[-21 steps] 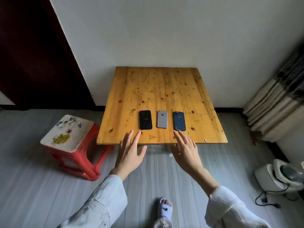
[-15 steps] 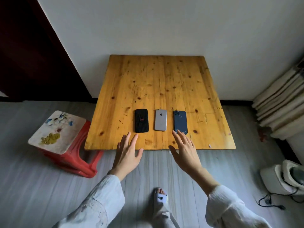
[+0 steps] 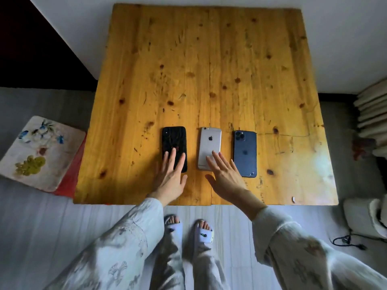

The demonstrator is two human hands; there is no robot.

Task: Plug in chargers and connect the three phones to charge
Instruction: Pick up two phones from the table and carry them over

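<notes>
Three phones lie face down in a row near the front of the wooden table: a black phone on the left, a silver phone in the middle, a dark blue phone on the right. My left hand is stretched flat with straight fingers over the lower part of the black phone. My right hand is spread with its fingers over the lower end of the silver phone, beside the blue one. Neither hand holds anything. No charger or cable lies on the table.
A red stool with a painted top stands left of the table. A white appliance with a black cord sits on the floor at the right. Folded curtains hang at the right wall. My feet in slippers stand before the table.
I have stepped up to the table, so it fills the view. Both hands moved forward from the front edge to over the black and silver phones.
</notes>
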